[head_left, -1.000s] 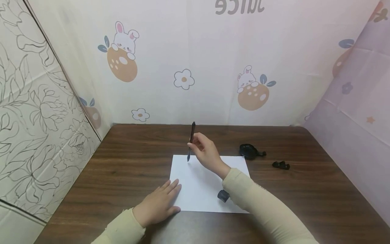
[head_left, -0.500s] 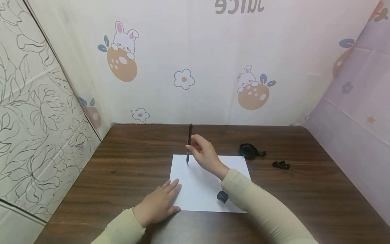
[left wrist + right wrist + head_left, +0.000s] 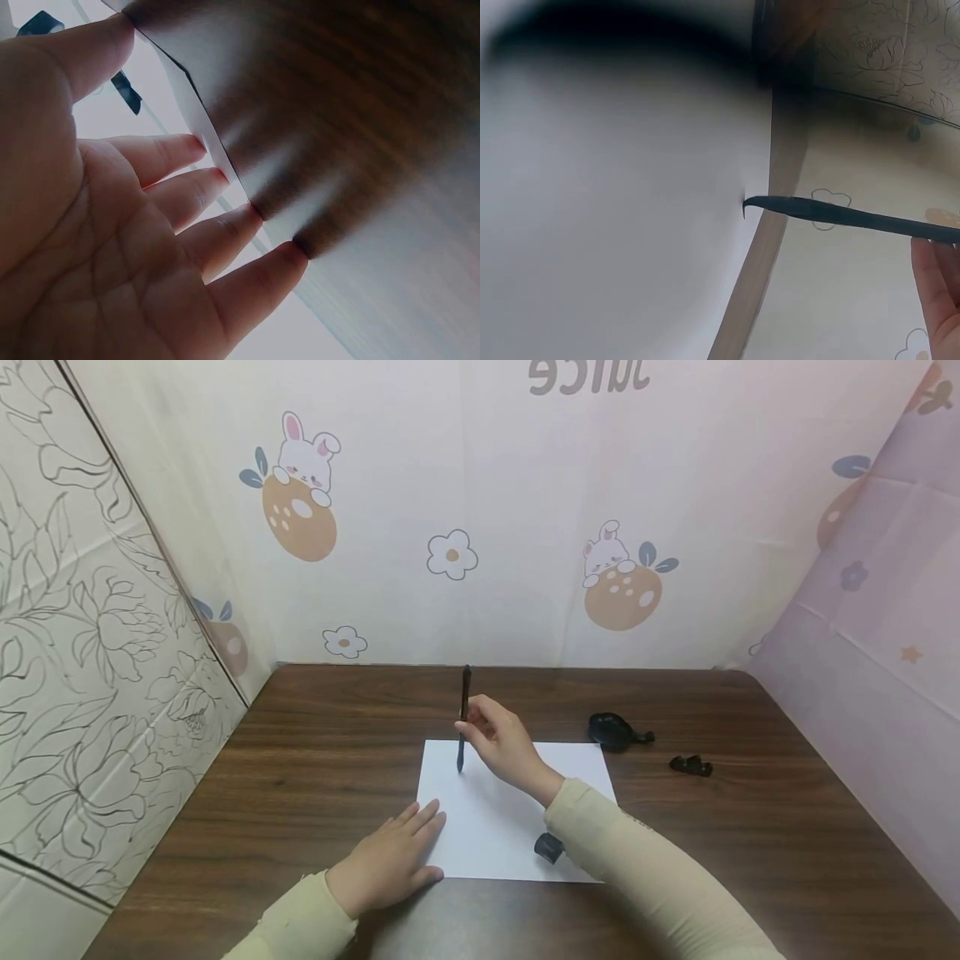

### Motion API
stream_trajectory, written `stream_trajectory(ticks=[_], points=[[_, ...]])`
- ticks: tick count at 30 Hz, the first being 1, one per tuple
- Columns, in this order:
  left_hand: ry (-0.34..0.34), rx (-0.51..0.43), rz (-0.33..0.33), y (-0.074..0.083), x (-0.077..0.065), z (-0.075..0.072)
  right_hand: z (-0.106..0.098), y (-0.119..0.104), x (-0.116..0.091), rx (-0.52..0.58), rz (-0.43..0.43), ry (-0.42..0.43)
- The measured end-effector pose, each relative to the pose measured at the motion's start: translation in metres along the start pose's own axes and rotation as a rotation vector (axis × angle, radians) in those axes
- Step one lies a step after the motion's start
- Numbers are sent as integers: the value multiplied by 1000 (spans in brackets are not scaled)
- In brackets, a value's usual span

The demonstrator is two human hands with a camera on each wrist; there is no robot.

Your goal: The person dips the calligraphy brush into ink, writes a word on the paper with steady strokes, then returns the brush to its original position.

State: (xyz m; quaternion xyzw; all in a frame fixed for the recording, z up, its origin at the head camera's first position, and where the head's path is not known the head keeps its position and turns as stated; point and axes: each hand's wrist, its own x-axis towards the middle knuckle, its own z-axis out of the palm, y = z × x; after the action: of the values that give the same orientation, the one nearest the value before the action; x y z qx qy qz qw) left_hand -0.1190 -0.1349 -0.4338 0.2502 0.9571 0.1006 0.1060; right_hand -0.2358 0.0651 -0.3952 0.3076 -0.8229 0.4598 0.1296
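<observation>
In the head view my right hand pinches a dark brush, held nearly upright over a white sheet of paper. In the right wrist view the brush's tip bends against the paper, near its edge. Whether it leaves a stroke is too small to tell. My left hand lies with straight fingers across the sheet's left edge. From the left wrist view, the fingertips touch the paper's edge and the table.
A black dish with a short handle stands beyond the sheet's far right corner. Right of it lies a small black notched rest. A dark block sits at my right cuff. Printed cloth hangs behind the brown table.
My right hand has brought the brush slightly toward me and to the left, and the brush now stands more upright. The left hand keeps its place.
</observation>
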Motion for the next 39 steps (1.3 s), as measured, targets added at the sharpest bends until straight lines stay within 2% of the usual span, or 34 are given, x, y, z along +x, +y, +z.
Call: stream_trajectory(ticks=[39], points=[[0, -3, 6, 0, 0, -1, -1, -12, -8, 48, 72, -74]])
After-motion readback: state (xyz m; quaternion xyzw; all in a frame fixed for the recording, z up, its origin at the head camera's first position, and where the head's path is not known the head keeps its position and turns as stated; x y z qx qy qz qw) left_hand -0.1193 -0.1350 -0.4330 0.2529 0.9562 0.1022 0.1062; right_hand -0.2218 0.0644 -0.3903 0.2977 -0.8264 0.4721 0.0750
